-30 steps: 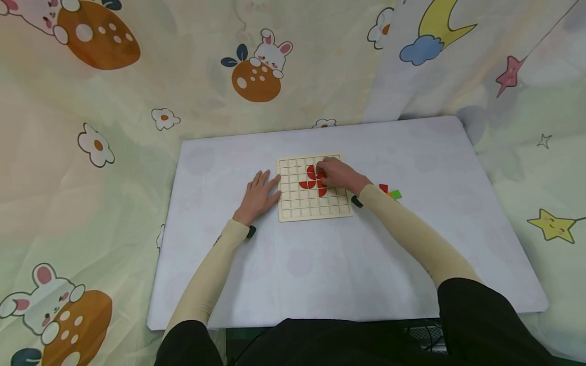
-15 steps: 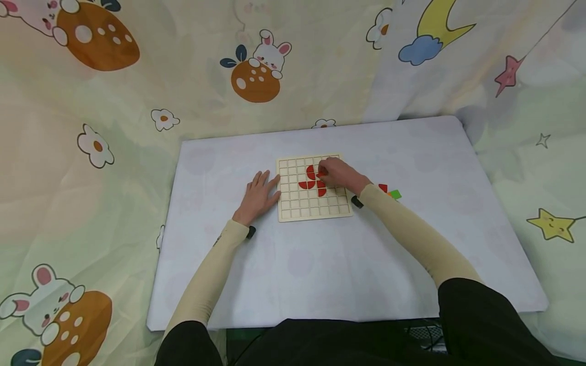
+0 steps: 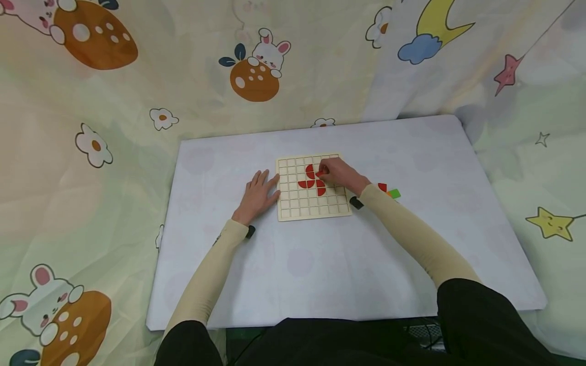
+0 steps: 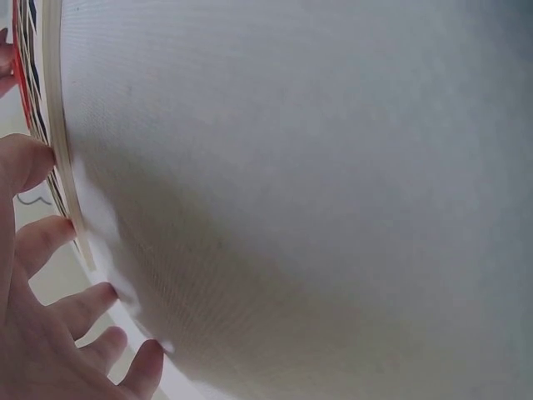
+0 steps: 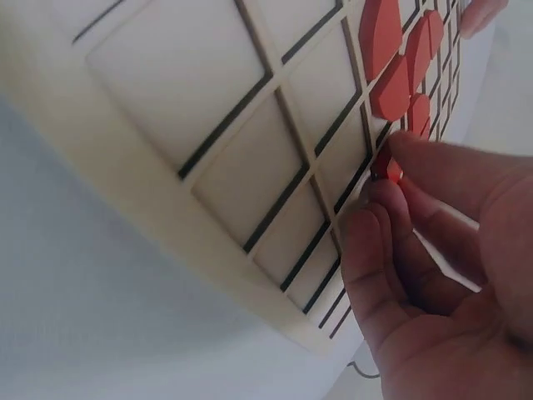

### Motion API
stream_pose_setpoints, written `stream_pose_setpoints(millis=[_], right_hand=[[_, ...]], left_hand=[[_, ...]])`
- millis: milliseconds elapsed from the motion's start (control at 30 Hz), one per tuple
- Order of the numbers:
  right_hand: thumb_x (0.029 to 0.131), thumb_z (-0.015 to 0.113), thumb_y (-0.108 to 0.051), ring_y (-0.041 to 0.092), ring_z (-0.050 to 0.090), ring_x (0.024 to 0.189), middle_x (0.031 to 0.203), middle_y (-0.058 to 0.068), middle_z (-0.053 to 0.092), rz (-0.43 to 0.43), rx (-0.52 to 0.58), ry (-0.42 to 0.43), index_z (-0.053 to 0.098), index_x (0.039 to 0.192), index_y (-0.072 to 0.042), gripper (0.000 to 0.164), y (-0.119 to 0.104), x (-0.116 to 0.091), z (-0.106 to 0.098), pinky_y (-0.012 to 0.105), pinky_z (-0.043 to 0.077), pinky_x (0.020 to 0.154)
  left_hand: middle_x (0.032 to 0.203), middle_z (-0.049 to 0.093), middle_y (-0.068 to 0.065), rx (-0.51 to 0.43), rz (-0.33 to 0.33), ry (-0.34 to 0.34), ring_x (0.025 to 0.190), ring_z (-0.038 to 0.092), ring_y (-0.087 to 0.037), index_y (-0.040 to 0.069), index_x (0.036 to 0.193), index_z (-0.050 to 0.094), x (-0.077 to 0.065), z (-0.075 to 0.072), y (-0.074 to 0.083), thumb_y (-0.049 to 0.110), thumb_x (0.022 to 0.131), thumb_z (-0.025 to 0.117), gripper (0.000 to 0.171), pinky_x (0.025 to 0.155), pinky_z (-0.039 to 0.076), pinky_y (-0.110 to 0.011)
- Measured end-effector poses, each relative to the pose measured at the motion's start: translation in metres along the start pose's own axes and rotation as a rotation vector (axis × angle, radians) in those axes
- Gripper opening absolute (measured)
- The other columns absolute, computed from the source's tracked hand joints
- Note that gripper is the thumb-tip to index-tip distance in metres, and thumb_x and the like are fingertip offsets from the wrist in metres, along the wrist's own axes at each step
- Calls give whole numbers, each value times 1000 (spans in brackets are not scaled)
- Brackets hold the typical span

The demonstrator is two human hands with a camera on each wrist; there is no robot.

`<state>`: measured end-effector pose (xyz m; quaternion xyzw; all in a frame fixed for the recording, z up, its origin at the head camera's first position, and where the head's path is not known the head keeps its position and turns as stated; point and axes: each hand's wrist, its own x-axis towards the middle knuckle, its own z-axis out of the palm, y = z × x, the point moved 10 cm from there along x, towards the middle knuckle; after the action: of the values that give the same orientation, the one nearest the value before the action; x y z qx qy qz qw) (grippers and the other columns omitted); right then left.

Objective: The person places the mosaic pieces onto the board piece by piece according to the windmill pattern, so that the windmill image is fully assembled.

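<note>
A pale wooden grid board [image 3: 293, 209] lies on the white table, with several red quarter-round tiles [image 3: 310, 172] set in its cells near the middle. Between thumb and fingertips my right hand [image 3: 339, 173] pinches a red tile [image 5: 388, 163] over the upper right part of the grid. The fingers hide part of that tile. My left hand [image 3: 259, 195] lies with fingers spread at the board's left edge; in the left wrist view its thumb and a finger touch the board's side [image 4: 58, 108].
To the right of the board, partly behind the right sleeve, lie a red piece [image 3: 382, 187], a green piece [image 3: 394, 193] and a bit of orange. The white table [image 3: 293, 284] ends at a patterned cloth [image 3: 201, 76] behind.
The right hand stays over the same cells, and the red tile in its fingers has shifted slightly. The left hand keeps its place. The head view has moved a little.
</note>
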<state>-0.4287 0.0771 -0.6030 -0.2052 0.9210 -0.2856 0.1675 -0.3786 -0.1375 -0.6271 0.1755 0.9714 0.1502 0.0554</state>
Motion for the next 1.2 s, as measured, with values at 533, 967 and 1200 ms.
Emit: stream_pose_setpoints(millis=[533, 967, 1200], right_hand=[[95, 64, -10, 25, 55, 82, 93, 12, 63, 32, -10, 26, 63, 105, 2, 16, -3, -4, -1, 38, 47, 76], [95, 64, -14, 25, 53, 83, 93, 10, 61, 32, -69, -8, 64, 109, 0, 20, -6, -5, 2, 35, 46, 75], [95, 64, -14, 25, 53, 84, 94, 10, 61, 23, -67, -4, 64, 109, 1, 20, -6, -6, 1, 36, 46, 76]], left_hand=[[159, 19, -14, 2, -3, -12, 146, 7, -34, 22, 153, 34, 1, 2, 0, 47, 101, 44, 59, 110, 21, -53], [159, 19, -13, -4, -1, -5, 146, 6, -33, 22, 153, 34, 1, 2, -2, 45, 101, 45, 58, 110, 21, -52], [160, 18, -12, 8, -14, -20, 147, 5, -32, 24, 154, 33, 0, 2, -1, 47, 101, 45, 59, 111, 19, -51]])
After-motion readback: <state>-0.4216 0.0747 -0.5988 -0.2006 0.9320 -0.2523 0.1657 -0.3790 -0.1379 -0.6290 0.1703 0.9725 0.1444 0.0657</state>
